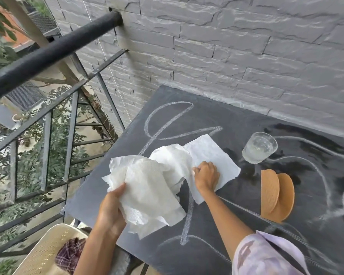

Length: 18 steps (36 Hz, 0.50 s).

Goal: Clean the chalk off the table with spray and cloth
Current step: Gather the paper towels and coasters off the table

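A dark slate table (pixel 167 124) carries white chalk lines (pixel 153 118) in loops and curves. A strip of white paper towel (pixel 153 187) lies across its left half. My left hand (pixel 109 211) grips the crumpled near end of the towel, lifted a little off the table. My right hand (pixel 206 175) pinches and presses the flat far sheet (pixel 209 151) against the table. Wet dark patches (pixel 298 169) show on the right part of the table. No spray bottle is in view.
A clear glass (pixel 259 146) stands to the right of the towel. Two tan round coasters (pixel 276 195) lie near it. A black railing (pixel 54 50) runs along the left edge. A cream perforated chair (pixel 46 251) with a plaid cloth (pixel 70 253) stands at the lower left. A grey stone wall (pixel 246 46) backs the table.
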Each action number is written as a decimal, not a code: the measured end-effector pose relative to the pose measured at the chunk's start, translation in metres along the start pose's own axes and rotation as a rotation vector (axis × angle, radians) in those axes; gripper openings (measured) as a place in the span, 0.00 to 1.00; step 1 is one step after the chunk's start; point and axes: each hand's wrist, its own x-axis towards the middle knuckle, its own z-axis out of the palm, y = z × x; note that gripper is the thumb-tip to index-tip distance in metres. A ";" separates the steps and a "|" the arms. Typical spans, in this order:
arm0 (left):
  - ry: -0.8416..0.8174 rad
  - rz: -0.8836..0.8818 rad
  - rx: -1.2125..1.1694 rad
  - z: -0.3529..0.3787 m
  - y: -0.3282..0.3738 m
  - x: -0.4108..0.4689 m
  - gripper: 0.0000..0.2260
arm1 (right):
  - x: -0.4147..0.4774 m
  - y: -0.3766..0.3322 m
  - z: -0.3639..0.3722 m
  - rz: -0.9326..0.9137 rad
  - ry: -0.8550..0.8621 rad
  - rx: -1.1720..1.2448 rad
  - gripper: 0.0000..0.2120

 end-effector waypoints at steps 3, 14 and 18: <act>0.007 0.006 0.011 -0.001 0.000 0.000 0.10 | -0.001 -0.002 0.000 -0.007 -0.006 -0.005 0.10; 0.016 0.005 0.007 -0.004 -0.001 0.001 0.12 | -0.016 -0.017 -0.003 -0.401 -0.132 0.298 0.19; 0.024 0.010 0.012 -0.005 -0.001 0.000 0.11 | -0.018 -0.003 0.004 -0.760 -0.226 0.022 0.33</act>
